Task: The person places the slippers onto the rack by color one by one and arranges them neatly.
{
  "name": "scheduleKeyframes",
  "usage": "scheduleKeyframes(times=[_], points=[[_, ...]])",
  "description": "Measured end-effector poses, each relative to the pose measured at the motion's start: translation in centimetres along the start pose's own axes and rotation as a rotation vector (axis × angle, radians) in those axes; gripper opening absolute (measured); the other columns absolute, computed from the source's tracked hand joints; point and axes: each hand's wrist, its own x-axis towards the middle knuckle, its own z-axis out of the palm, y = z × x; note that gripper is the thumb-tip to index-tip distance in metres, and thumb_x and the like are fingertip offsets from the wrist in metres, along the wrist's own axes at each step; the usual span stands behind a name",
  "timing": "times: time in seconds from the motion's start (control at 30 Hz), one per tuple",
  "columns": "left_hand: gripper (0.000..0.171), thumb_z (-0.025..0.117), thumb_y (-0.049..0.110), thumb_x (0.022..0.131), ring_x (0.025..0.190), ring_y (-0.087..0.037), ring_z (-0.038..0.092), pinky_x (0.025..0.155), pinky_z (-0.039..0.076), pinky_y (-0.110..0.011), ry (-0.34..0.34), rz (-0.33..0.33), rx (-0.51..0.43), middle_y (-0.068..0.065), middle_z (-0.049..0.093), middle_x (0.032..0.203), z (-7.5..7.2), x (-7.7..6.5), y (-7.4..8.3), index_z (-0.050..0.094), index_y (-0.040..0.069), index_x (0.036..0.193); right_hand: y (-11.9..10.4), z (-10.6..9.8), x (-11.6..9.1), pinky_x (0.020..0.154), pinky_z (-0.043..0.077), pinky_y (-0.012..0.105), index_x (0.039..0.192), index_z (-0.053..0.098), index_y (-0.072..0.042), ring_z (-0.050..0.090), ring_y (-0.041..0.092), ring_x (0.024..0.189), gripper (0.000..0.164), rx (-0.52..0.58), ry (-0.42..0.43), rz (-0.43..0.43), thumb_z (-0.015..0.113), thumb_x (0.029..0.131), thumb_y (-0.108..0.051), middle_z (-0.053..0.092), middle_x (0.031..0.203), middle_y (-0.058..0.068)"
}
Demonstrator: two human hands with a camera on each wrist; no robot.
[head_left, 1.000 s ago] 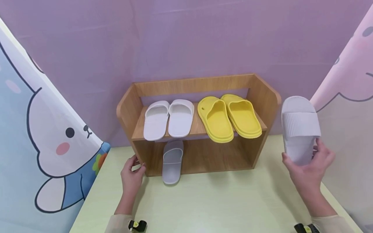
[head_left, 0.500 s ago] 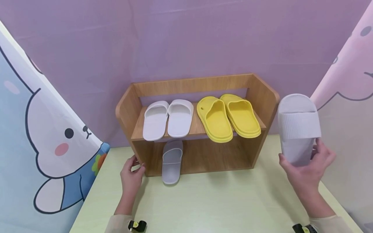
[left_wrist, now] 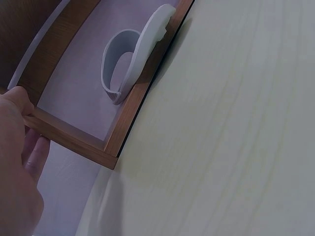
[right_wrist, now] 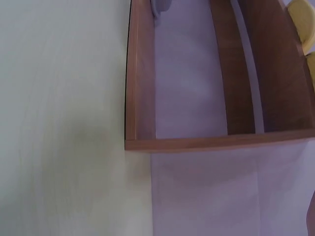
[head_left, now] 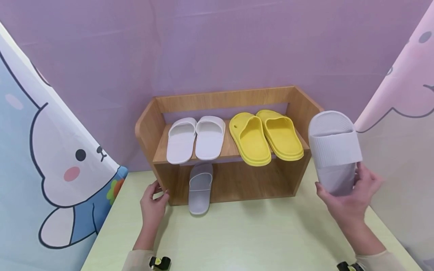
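My right hand [head_left: 352,203] holds a grey slide slipper [head_left: 336,150] upright by its heel end, thumb on one edge and fingers on the other. The slipper is raised at the right end of a wooden shoe rack [head_left: 225,99] and overlaps its side panel in the head view. My left hand [head_left: 154,205] pinches the front edge of the rack's left side panel, the thumb in front and fingers behind, as the left wrist view shows. A matching grey slipper [head_left: 199,201] lies at the left of the lower shelf, its heel jutting past the front edge.
On the upper shelf sit a pair of white slippers [head_left: 181,145] at left and yellow clogs [head_left: 255,146] at right. The rack stands on a pale table [head_left: 244,237] against a purple backdrop [head_left: 230,45]. Printed cloth [head_left: 64,150] hangs at both sides.
My right hand has moved left with the grey slipper, bringing it closer to the rack and tilting its toe leftward. The left hand stays at the side panel.
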Motion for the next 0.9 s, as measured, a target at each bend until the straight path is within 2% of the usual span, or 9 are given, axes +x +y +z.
scheduleKeyframes(times=[0.13,0.27,0.67,0.9], points=[[0.054,0.078,-0.003,0.097,0.115,-0.023,0.069,0.084,0.061,-0.013,0.001,0.010,-0.001,-0.009,0.071,0.132,0.0,0.0,0.1,0.069,0.010,0.148,-0.6,0.4,0.2,0.086,0.033,0.020,0.147,0.057,0.012,0.042,0.009,0.125,0.102,0.011,-0.018,-0.061,0.085,0.058,-0.030,0.041,0.139,-0.007],[0.054,0.078,-0.003,0.097,0.114,-0.022,0.068,0.084,0.061,-0.013,0.003,0.016,0.008,-0.008,0.071,0.131,0.0,0.0,0.1,0.069,0.010,0.148,-1.2,0.6,0.2,0.085,0.033,0.021,0.147,0.055,0.014,0.041,0.009,0.125,0.104,0.037,-0.068,-0.096,0.084,0.060,-0.037,0.039,0.137,-0.009],[0.053,0.079,-0.004,0.097,0.114,-0.027,0.069,0.082,0.060,-0.011,0.004,0.022,-0.020,-0.013,0.071,0.131,0.1,-0.1,0.3,0.069,0.008,0.147,-2.0,1.6,-0.5,0.098,0.038,0.018,0.147,0.051,0.018,0.037,0.009,0.133,0.105,0.078,-0.209,-0.170,0.082,0.070,-0.046,0.034,0.143,-0.009],[0.053,0.079,-0.003,0.098,0.115,-0.028,0.069,0.081,0.059,-0.010,-0.001,0.016,-0.007,-0.013,0.071,0.133,0.0,-0.1,0.3,0.068,0.008,0.149,-3.3,2.7,-0.7,0.103,0.038,0.021,0.142,0.054,0.019,0.038,0.012,0.136,0.100,0.129,-0.256,-0.246,0.082,0.076,-0.051,0.038,0.149,-0.004]])
